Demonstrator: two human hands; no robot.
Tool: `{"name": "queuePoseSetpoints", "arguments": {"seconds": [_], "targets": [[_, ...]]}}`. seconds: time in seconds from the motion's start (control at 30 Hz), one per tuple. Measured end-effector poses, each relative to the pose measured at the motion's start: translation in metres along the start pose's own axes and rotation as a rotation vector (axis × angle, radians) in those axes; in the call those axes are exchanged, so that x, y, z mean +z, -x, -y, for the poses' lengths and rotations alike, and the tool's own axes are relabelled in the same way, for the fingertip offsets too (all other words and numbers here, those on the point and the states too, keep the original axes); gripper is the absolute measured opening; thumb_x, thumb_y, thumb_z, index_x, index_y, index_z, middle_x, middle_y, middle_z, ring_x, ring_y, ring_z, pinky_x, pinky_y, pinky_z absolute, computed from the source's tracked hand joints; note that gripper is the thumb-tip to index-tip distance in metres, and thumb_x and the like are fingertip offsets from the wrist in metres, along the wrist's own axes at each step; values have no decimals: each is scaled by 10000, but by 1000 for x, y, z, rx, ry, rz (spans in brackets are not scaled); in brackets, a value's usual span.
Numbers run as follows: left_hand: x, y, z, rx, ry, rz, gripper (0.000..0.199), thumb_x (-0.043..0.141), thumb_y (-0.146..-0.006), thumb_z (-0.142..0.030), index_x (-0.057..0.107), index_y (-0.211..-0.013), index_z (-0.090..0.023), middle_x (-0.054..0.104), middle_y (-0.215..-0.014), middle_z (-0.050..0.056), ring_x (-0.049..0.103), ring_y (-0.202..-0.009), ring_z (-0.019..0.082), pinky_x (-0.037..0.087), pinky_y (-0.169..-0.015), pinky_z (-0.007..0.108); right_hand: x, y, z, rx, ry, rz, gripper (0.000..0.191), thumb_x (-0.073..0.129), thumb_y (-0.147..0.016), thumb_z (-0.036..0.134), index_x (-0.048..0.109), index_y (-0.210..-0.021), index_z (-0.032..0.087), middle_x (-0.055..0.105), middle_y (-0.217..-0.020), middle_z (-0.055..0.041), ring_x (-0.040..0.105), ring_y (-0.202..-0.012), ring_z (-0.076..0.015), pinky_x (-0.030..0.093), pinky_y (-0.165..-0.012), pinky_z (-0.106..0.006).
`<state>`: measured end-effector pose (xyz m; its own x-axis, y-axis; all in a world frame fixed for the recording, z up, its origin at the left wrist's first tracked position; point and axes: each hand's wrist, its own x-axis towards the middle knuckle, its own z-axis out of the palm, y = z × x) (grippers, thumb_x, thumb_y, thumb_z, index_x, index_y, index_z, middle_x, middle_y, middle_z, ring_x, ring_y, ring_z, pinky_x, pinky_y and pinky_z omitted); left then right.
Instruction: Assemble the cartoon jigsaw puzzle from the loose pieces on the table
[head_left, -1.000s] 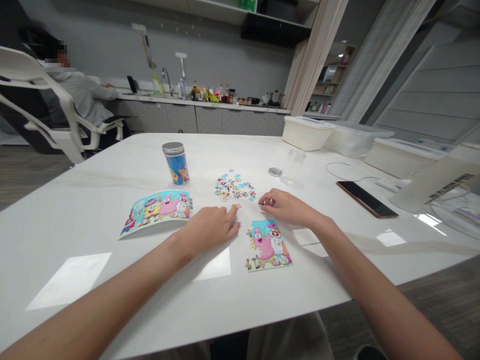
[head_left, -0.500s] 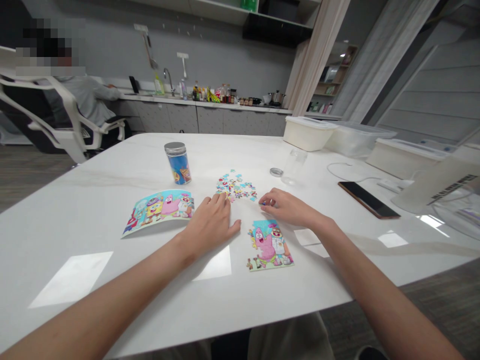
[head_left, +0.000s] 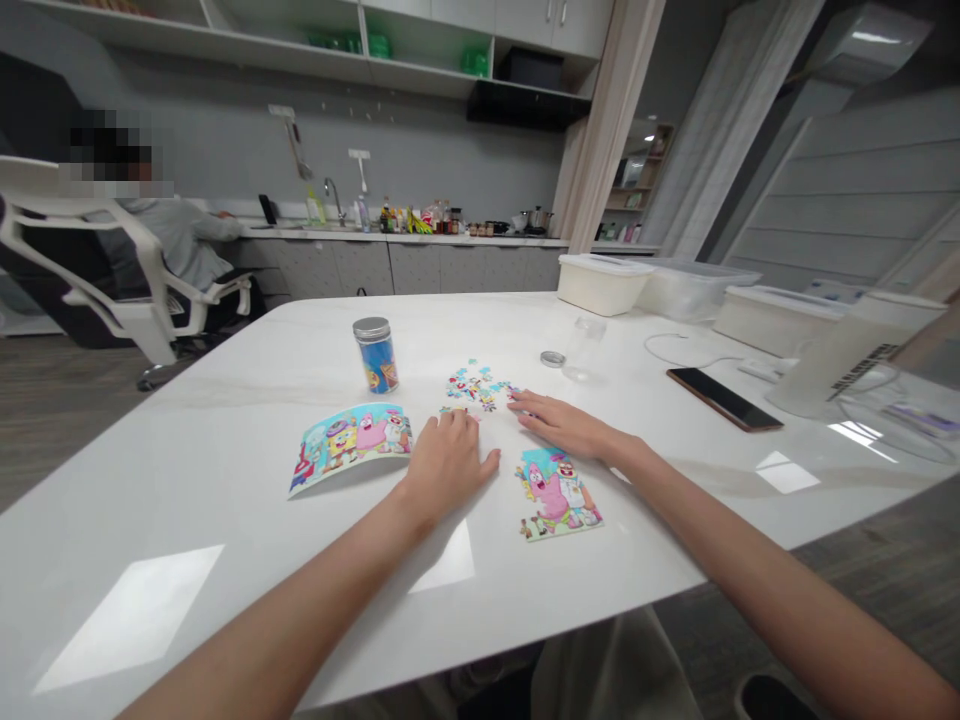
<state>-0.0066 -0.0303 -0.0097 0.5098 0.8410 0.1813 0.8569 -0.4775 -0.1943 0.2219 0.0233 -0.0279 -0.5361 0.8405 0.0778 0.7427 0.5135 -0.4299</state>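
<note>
Left hand (head_left: 448, 455): palm down, fingers extended, thumb apart, at 7 o'clock from the loose puzzle pieces (head_left: 474, 385). Right hand (head_left: 566, 424): fingers outstretched, at 4 o'clock. Partly assembled puzzle (head_left: 556, 497): 5 o'clock. Curved picture card (head_left: 351, 444): 8 o'clock.

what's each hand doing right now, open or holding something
Left hand: open, palm down, fingertips by the loose puzzle pieces.
Right hand: open, fingers extended at the same pieces.

Remotely, I observe a grey wall (head_left: 435, 155) above a counter (head_left: 337, 263), shelves (head_left: 270, 62) overhead, a chair (head_left: 127, 318) at left, a curtain (head_left: 615, 120) at right, dark floor (head_left: 885, 560), light patches (head_left: 135, 610) on the table (head_left: 225, 430).
</note>
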Motion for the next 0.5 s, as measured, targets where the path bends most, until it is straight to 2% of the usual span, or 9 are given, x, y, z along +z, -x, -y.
{"name": "queuePoseSetpoints", "arguments": {"seconds": [0.1, 0.23, 0.4, 0.5], "targets": [[2, 1, -1, 9, -8, -17, 484, 367, -981, -423, 630, -1153, -55, 651, -1137, 203, 592, -1053, 320, 478, -860, 435, 2, -1, -3, -11, 15, -67, 596, 298, -990, 582, 528, -1400, 216, 362, -1566, -64, 269, -1467, -245, 215, -1207, -467], [15, -3, 4, 91, 44, -75, 516, 360, -979, -388, 529, -1317, -37, 470, -1451, 227, 447, -1315, 340, 391, -1035, 463, 0, -13, 1, -14, 79, -81, 638, 286, -991, 583, 437, -1468, 187, 227, -1618, -81, 144, -1500, -243, 151, -1220, -455], [21, -8, 11, 111, 134, -45, 517, 359, -965, -387, 511, -1345, -70, 539, -1398, 199, 481, -1300, 317, 402, -1044, 446, -4, -61, 5, 3, 168, 23, 621, 351, -1006, 484, 333, -1520, 137, 206, -1614, -149, 167, -1492, -282, 172, -1208, -443], [18, -9, 11, 56, 114, -24, 554, 368, -958, -426, 486, -1374, -80, 459, -1472, 209, 408, -1369, 344, 364, -1085, 465, -2, -97, 9, 13, 167, 18, 623, 395, -1003, 432, 345, -1501, 61, 240, -1591, -205, 166, -1489, -304, 173, -1204, -433]]}}
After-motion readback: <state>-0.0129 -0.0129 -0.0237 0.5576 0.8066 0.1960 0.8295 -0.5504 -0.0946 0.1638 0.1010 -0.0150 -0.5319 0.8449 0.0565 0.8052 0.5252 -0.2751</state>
